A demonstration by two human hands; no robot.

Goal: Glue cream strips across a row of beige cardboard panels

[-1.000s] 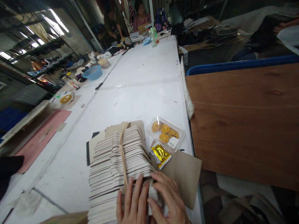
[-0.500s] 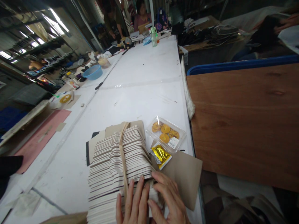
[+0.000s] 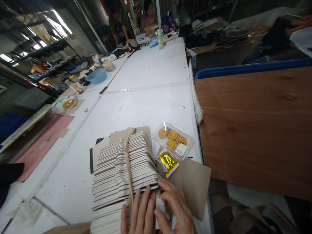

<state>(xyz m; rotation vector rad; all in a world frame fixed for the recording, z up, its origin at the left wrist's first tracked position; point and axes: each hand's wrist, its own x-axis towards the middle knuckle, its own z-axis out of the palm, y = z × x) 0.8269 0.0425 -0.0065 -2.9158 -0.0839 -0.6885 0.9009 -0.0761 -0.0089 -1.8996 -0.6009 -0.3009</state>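
Observation:
A long stack of grey-white folded pieces (image 3: 114, 175), bound by a beige band (image 3: 128, 162), lies at the lower middle. On its near part rests my left hand (image 3: 140, 213), fingers stretched out and apart. My right hand (image 3: 176, 208) is at the stack's near right edge, its fingers bent and spread around the corner; its thumb is near my left hand's fingers. What lies beneath its palm is hidden. A gold packet (image 3: 168, 162) and a clear box of cookies (image 3: 173, 139) are right of the stack, beside a grey-brown sheet (image 3: 192, 185).
The white table (image 3: 151, 97) runs away from me. A blue bowl (image 3: 97, 75) and clutter line its left side, with a pink sheet (image 3: 46, 146) nearer. At the right is a brown wooden board (image 3: 255, 126). A green bottle (image 3: 160, 40) and people are at the far end.

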